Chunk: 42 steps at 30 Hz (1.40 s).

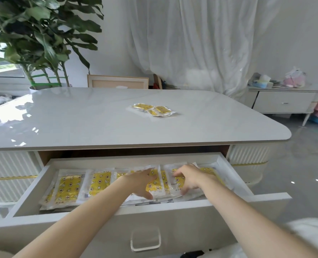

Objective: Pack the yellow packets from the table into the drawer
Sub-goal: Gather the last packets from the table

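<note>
In the drawer (108,162), right of its middle, both hands were down on the packed packets (69,189). The left hand (141,181) lay flat with its fingers straight across one packet and its thumb at the near edge. Grip apart, pressing rather than holding. The right hand (189,178) was arched, with fingertips on the next packet over and the thumb by that packet's near edge. Couldn't tell whether that grip was clamped on the film or just resting on it. My read: the hands were squaring and flattening those two packets so the row sits level and the drawer can shut over it.

Packets were flat rectangular pouches of clear glossy film, each with a yellow patterned insert and wide clear seal margins. Probably slippery and floppy, easy to shingle. They ran side by side from the drawer's left wall toward its right, edges overlapping. A second layer seemed to show beneath, at the drawer's front.

The drawer was white, smooth and shallow, and pulled well out. A clear handle (145,241) sat on its front panel.

Beyond the drawer, on the glossy pale table (80,118), leftover packets (152,109) sat in a small loose pile, well apart from both hands. The task looked nearly done, with those not yet packed.
</note>
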{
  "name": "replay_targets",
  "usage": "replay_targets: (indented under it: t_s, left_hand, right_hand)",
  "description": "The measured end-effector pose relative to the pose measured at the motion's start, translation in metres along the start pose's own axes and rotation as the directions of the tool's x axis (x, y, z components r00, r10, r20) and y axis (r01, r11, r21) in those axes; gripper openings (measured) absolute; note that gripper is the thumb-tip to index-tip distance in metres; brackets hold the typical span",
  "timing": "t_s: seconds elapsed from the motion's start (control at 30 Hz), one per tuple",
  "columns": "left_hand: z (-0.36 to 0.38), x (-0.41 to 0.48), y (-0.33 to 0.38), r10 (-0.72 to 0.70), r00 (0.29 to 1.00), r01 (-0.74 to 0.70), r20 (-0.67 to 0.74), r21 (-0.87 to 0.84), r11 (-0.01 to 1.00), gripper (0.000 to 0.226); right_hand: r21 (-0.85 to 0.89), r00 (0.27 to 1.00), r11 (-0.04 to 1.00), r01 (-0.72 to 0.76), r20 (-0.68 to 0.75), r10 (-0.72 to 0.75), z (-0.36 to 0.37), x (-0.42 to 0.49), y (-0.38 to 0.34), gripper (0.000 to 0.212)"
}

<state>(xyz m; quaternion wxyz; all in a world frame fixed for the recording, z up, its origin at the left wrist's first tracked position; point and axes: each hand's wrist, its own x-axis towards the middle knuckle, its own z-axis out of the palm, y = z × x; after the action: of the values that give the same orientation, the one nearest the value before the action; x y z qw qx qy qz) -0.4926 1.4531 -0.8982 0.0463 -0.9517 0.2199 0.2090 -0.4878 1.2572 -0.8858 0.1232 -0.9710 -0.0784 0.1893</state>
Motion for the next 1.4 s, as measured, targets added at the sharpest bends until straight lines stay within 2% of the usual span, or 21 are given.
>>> replay_targets:
  t_s: [0.13, 0.23, 0.33, 0.47, 0.6, 0.77, 0.87, 1.07, 1.17, 1.27, 1.33, 1.4]
  left_hand:
    - [0.003, -0.001, -0.002, -0.001, 0.999, 0.002, -0.041, 0.014, 1.000, 0.082]
    - [-0.002, -0.012, -0.002, -0.021, 0.994, 0.017, -0.106, -0.036, 0.999, 0.070]
    - [-0.017, -0.028, 0.000, -0.033, 0.977, 0.018, -0.208, -0.073, 0.997, 0.057]
    - [-0.042, -0.048, 0.005, -0.061, 0.913, 0.026, -0.404, -0.092, 0.995, 0.040]
    - [-0.071, -0.061, 0.007, -0.126, 0.827, 0.076, -0.548, -0.114, 0.991, 0.032]
    - [-0.098, -0.053, -0.013, -0.216, 0.768, 0.131, -0.602, -0.183, 0.974, 0.034]
    - [-0.107, -0.038, -0.032, -0.259, 0.772, 0.173, -0.581, -0.201, 0.964, 0.043]
    - [-0.101, 0.015, -0.072, -0.342, 0.810, 0.197, -0.477, -0.329, 0.924, 0.062]
    - [-0.101, 0.047, -0.088, -0.424, 0.772, 0.228, -0.474, -0.416, 0.880, 0.063]
    - [-0.109, 0.078, -0.101, -0.466, 0.715, 0.246, -0.521, -0.437, 0.865, 0.066]
    - [-0.118, 0.095, -0.109, -0.464, 0.693, 0.234, -0.552, -0.437, 0.869, 0.068]
    - [-0.126, 0.113, -0.119, -0.446, 0.689, 0.205, -0.571, -0.437, 0.876, 0.069]
  right_hand:
    - [-0.071, 0.999, 0.997, 0.026, -0.043, -0.029, 0.004, -0.001, -0.002, 0.074]
    - [-0.097, 0.996, 0.995, 0.022, -0.088, -0.031, -0.001, -0.006, -0.004, 0.071]
    - [-0.083, 0.985, 0.995, 0.059, -0.158, -0.072, -0.018, -0.015, -0.010, 0.052]
    - [0.072, 0.947, 0.985, 0.155, -0.294, -0.128, -0.051, -0.027, -0.024, 0.027]
    - [0.183, 0.911, 0.963, 0.199, -0.396, -0.113, -0.077, -0.034, -0.036, 0.017]
    - [0.302, 0.837, 0.934, 0.191, -0.548, 0.006, -0.091, -0.015, -0.042, 0.026]
    - [0.334, 0.831, 0.923, 0.189, -0.555, 0.031, -0.097, 0.010, -0.047, 0.033]
    - [0.192, 0.866, 0.968, 0.164, -0.497, -0.048, -0.098, 0.073, -0.067, 0.054]
    - [0.053, 0.856, 0.990, 0.133, -0.509, -0.088, -0.098, 0.107, -0.076, 0.063]
    - [-0.044, 0.808, 0.993, 0.106, -0.579, -0.111, -0.100, 0.143, -0.078, 0.060]
    - [-0.045, 0.788, 0.994, 0.098, -0.606, -0.105, -0.102, 0.160, -0.077, 0.059]
    - [0.006, 0.810, 0.997, 0.079, -0.583, -0.061, -0.105, 0.177, -0.075, 0.060]
